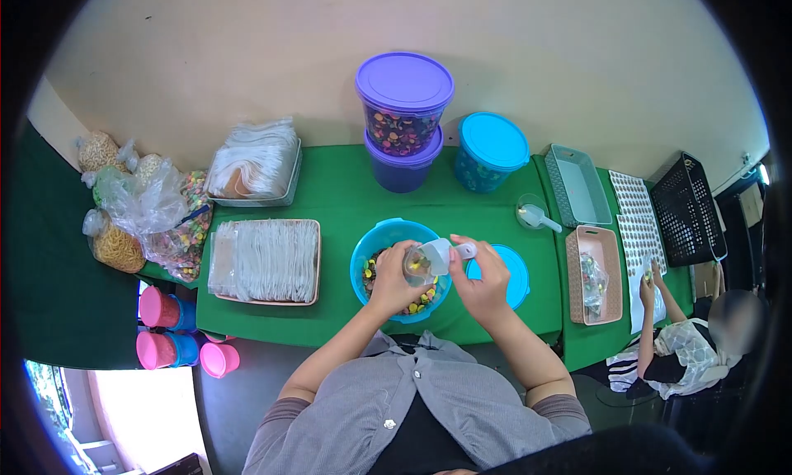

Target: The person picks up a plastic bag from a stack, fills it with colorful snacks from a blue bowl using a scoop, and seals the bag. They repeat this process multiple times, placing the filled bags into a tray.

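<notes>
Over a blue tub (360,287) of small colourful pieces, my left hand (394,278) is wrapped round a clear cup (419,265) with a few yellowish pieces in it. My right hand (480,283) grips the handle of a white scoop (437,255), whose head meets the cup's right side. A round blue lid (516,278) lies on the green table partly behind my right hand. What the scoop holds is too small to tell.
Stacked plastic sleeves fill a tray (317,269) and a basket (290,178) at left, beside snack bags (157,203). Lidded tubs (404,83) (493,145) stand behind. Another scoop (540,217), a pink basket (615,277) and a co-worker (689,351) are at right.
</notes>
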Demonstrator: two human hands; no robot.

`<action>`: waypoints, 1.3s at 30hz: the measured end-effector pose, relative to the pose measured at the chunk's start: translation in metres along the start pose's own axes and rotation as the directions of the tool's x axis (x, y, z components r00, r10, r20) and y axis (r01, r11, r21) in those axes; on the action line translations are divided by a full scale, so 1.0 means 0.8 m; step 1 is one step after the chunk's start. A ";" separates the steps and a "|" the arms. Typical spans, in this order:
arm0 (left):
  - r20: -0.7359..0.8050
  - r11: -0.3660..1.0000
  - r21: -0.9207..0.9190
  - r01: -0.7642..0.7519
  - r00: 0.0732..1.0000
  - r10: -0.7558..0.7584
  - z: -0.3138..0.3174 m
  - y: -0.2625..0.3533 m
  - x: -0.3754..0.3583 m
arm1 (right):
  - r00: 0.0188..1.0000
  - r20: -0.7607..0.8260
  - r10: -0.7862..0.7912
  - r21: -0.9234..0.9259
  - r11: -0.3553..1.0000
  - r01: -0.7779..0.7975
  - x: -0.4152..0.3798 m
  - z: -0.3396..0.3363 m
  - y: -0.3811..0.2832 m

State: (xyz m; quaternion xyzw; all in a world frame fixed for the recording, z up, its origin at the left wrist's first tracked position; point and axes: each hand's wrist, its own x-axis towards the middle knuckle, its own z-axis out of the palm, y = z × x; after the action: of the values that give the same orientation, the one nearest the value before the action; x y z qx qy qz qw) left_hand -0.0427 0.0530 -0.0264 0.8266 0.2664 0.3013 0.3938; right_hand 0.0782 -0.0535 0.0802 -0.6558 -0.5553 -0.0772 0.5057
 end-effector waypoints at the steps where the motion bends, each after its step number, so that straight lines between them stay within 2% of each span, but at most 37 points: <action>1: -0.011 1.000 -0.015 -0.006 1.000 0.006 -0.003 -0.001 0.001 | 1.000 0.005 0.000 0.003 1.000 0.000 0.001 -0.001 -0.001; 2: -0.014 1.000 -0.015 -0.001 1.000 0.001 -0.006 -0.001 0.000 | 0.998 -0.068 0.008 0.006 1.000 -0.008 0.002 -0.004 0.000; 3: -0.041 0.973 -0.219 0.070 0.996 -0.081 -0.009 0.000 0.001 | 0.990 -0.139 0.017 0.008 1.000 -0.016 0.003 -0.006 0.001; 4: -0.052 0.900 -0.416 0.128 0.985 -0.164 -0.013 0.001 0.002 | 0.991 -0.134 0.017 0.009 1.000 -0.016 0.003 -0.007 0.006; 5: -0.117 0.883 -0.461 0.084 0.981 -0.155 -0.021 0.000 0.004 | 0.976 -0.164 0.140 0.062 0.989 -0.131 0.003 -0.005 0.013; 6: -0.120 0.882 -0.463 0.086 0.980 -0.159 -0.027 -0.006 0.007 | 0.947 -0.187 0.261 0.118 0.963 -0.242 0.003 -0.001 0.021; 8: -0.236 0.749 -0.661 0.046 0.935 -0.266 -0.044 -0.019 0.013 | 0.947 -0.134 0.293 0.140 0.951 -0.274 -0.005 0.016 0.045; 9: -0.236 0.749 -0.660 0.048 0.934 -0.268 -0.054 -0.025 0.015 | 0.924 0.094 0.370 0.170 0.909 -0.381 -0.014 0.026 0.059; 10: -0.325 0.779 -0.626 -0.045 0.922 -0.208 -0.064 -0.029 0.017 | 0.850 0.317 0.420 0.172 0.856 -0.487 -0.025 0.037 0.074; 11: -0.410 0.801 -0.583 -0.136 0.901 -0.145 -0.072 -0.031 0.019 | 0.743 0.454 0.492 0.098 0.801 -0.590 -0.042 0.049 0.090; 12: -0.410 0.801 -0.583 -0.135 0.900 -0.147 -0.080 -0.024 0.019 | 0.742 0.455 0.492 0.097 0.801 -0.591 -0.053 0.058 0.093; 14: -0.417 0.705 -0.692 -0.157 0.884 -0.212 -0.101 -0.004 0.019 | 0.665 0.538 0.518 -0.012 0.793 -0.609 -0.067 0.074 0.091; 15: -0.461 0.773 -0.607 -0.184 0.874 -0.154 -0.108 -0.003 0.021 | 0.641 0.562 0.523 -0.012 0.780 -0.626 -0.068 0.079 0.088; 20: -0.460 0.783 -0.606 -0.141 0.865 -0.200 -0.113 -0.006 0.020 | 0.556 0.628 0.544 -0.050 0.742 -0.669 -0.089 0.120 0.107; 22: -0.458 0.786 -0.606 -0.121 0.861 -0.220 -0.111 -0.010 0.019 | 0.434 0.705 0.561 -0.042 0.643 -0.764 -0.085 0.124 0.106; 23: -0.467 0.807 -0.576 -0.133 0.864 -0.191 -0.109 -0.012 0.018 | 0.433 0.705 0.562 -0.044 0.643 -0.764 -0.088 0.128 0.113; 25: -0.479 0.826 -0.544 -0.147 0.863 -0.162 -0.107 -0.021 0.016 | 0.345 0.724 0.597 0.072 0.432 -0.899 -0.089 0.135 0.128; 26: -0.491 0.846 -0.510 -0.155 0.860 -0.138 -0.105 -0.028 0.016 | 0.345 0.727 0.593 0.070 0.436 -0.897 -0.091 0.136 0.134; 28: -0.507 0.866 -0.473 -0.162 0.854 -0.116 -0.108 -0.030 0.016 | 0.299 0.750 0.591 0.210 0.216 -0.954 -0.084 0.131 0.134; 31: -0.521 0.875 -0.458 -0.154 0.844 -0.124 -0.119 -0.022 0.016 | 0.282 0.744 0.605 0.246 0.144 -0.958 -0.065 0.115 0.132; 33: -0.464 0.802 -0.592 -0.082 0.848 -0.256 -0.127 -0.013 0.014 | 0.318 0.713 0.626 0.303 0.134 -0.944 -0.053 0.101 0.131; 35: -0.482 0.819 -0.563 -0.112 0.849 -0.215 -0.130 -0.012 0.017 | 0.391 0.653 0.648 0.410 0.131 -0.903 -0.042 0.091 0.133; 36: -0.502 0.835 -0.532 -0.142 0.847 -0.176 -0.131 -0.012 0.019 | 0.393 0.652 0.648 0.412 0.132 -0.902 -0.036 0.085 0.132; 38: -0.480 0.828 -0.549 -0.112 0.853 -0.203 -0.130 -0.015 0.017 | 0.528 0.560 0.638 0.445 0.306 -0.842 -0.026 0.071 0.130; 39: -0.456 0.821 -0.565 -0.079 0.859 -0.231 -0.129 -0.015 0.016 | 0.529 0.558 0.640 0.446 0.306 -0.841 -0.024 0.066 0.130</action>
State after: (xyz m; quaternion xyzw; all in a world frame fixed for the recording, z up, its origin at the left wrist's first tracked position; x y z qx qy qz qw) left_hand -0.1096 0.1185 0.0200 0.5519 0.2925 0.5555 0.5489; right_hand 0.1307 -0.0131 -0.0183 -0.6083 -0.2354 0.4657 0.5981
